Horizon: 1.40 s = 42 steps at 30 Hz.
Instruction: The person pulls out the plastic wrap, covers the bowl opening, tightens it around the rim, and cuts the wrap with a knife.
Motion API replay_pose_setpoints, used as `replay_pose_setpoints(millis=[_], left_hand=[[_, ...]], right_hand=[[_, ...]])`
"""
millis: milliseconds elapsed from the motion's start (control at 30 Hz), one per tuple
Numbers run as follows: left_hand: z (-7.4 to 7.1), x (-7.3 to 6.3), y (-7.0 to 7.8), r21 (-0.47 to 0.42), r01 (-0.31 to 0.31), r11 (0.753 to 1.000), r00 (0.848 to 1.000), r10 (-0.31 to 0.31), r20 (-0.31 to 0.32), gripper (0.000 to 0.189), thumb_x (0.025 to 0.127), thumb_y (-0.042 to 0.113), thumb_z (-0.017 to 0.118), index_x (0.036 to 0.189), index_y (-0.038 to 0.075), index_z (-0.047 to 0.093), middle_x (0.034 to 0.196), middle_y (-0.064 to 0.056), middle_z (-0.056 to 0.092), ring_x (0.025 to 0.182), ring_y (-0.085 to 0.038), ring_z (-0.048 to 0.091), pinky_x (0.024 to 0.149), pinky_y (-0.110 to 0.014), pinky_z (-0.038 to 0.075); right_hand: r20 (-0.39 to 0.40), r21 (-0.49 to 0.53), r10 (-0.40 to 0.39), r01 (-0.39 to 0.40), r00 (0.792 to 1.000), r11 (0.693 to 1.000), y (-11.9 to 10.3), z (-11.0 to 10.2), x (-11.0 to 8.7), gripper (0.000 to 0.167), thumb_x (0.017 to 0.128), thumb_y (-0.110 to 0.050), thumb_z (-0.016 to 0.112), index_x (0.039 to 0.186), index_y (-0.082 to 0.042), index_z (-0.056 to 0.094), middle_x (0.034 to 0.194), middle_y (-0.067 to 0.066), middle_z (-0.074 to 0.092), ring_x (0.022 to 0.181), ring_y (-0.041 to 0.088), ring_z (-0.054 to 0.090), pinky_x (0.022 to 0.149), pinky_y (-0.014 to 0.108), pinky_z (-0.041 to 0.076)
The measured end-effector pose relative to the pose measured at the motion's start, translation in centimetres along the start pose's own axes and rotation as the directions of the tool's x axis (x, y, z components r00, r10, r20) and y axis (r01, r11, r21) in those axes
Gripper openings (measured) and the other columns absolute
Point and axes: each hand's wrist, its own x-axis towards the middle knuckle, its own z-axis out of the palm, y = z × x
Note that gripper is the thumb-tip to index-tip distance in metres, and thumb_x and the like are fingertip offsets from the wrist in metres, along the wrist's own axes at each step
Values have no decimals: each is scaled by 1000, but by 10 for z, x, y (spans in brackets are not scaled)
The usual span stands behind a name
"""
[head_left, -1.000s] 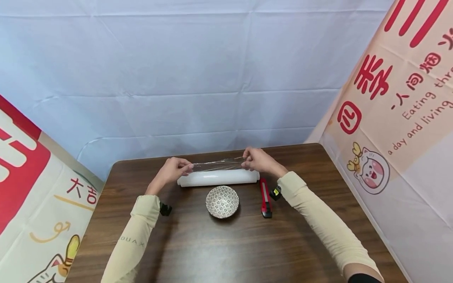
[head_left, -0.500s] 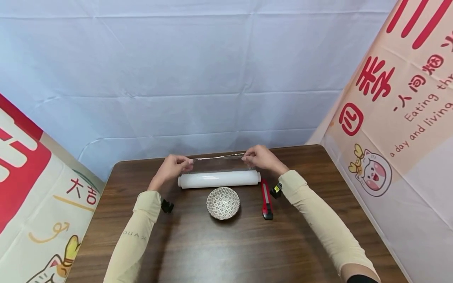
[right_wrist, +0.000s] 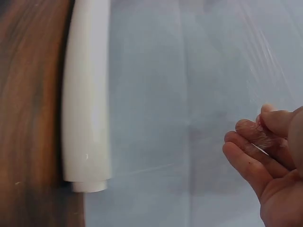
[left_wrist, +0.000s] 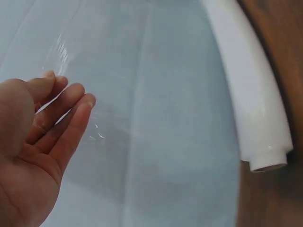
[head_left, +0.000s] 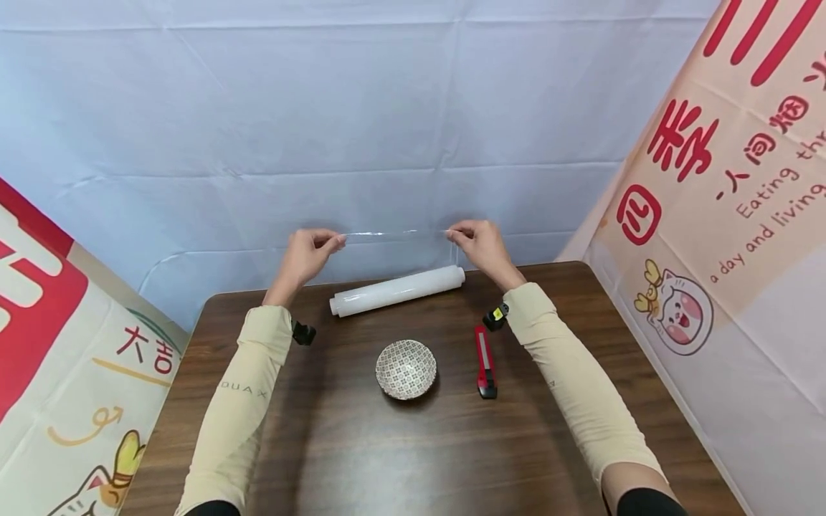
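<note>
A clear sheet of plastic wrap (head_left: 387, 233) is stretched between the two raised hands, above the far table edge. Its left corner is pinched between thumb and index finger of my left hand (head_left: 307, 252); my right hand (head_left: 482, 247) pinches the right corner the same way. In both wrist views the other fingers are loosely bent beside the film. Below the hands, the white plastic wrap roll (head_left: 397, 290) lies slanted near the back edge, its right end farther back. In the left wrist view the roll (left_wrist: 251, 85) shows its core end. The film is hard to see against the backdrop.
A small patterned bowl (head_left: 406, 369) stands on the wooden table (head_left: 400, 459), nearer me than the roll. Right of it lies a red utility knife (head_left: 485, 362). A pale cloth backdrop (head_left: 310, 129) hangs behind the table.
Both hands have risen and moved away from me, drawing the film up from the roll. The roll has shifted toward the back edge and turned at a slant. Bowl and knife have stayed put.
</note>
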Motion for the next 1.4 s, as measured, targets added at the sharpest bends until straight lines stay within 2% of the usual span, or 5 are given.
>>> replay_pose_setpoints(millis=[433, 767, 1033, 1267, 1400], left_hand=[[-8, -13, 25, 68, -139, 988, 979, 147, -140, 30, 104, 35, 68, 111, 10, 83, 97, -10, 83, 86, -23, 78, 72, -25, 59], [-7, 3, 27, 72, -105, 992, 962, 120, -247, 29, 103, 31, 70, 111, 7, 83, 98, -17, 81, 70, -15, 62, 60, -20, 43], [-22, 32, 46, 112, -172, 979, 892, 203, -405, 30, 104, 31, 68, 107, 5, 83, 94, -15, 82, 65, -5, 57, 58, -15, 40], [-47, 39, 83, 193, -271, 943, 806, 332, -490, 29, 103, 29, 69, 106, 4, 83, 94, -16, 81, 76, -18, 70, 69, -10, 43], [-59, 28, 103, 179, -333, 926, 788, 377, -486, 29, 104, 28, 69, 107, 3, 82, 99, -15, 82, 88, -26, 77, 79, -10, 50]], right_hand=[[28, 8, -31, 31, 999, 999, -30, -30, -6, 15, 101, -22, 73, 103, -11, 84, 92, 11, 81, 82, 24, 75, 67, 21, 55], [9, 10, -25, 25, 1000, 1000, -38, -32, 8, 20, 102, -23, 72, 105, -6, 83, 97, 13, 82, 90, 30, 77, 70, 22, 53], [-178, 81, -50, 65, 983, 995, -55, -30, 39, 24, 102, -26, 71, 111, -6, 82, 103, 13, 82, 92, 23, 76, 74, 20, 53], [-373, 118, -157, 215, 915, 969, -80, -41, 51, 20, 99, -21, 75, 107, -4, 83, 104, 14, 82, 87, 22, 75, 71, 13, 50], [-432, 127, -220, 301, 874, 945, -96, -56, 48, 18, 97, -20, 78, 104, -5, 84, 101, 15, 82, 87, 12, 76, 76, 12, 54]])
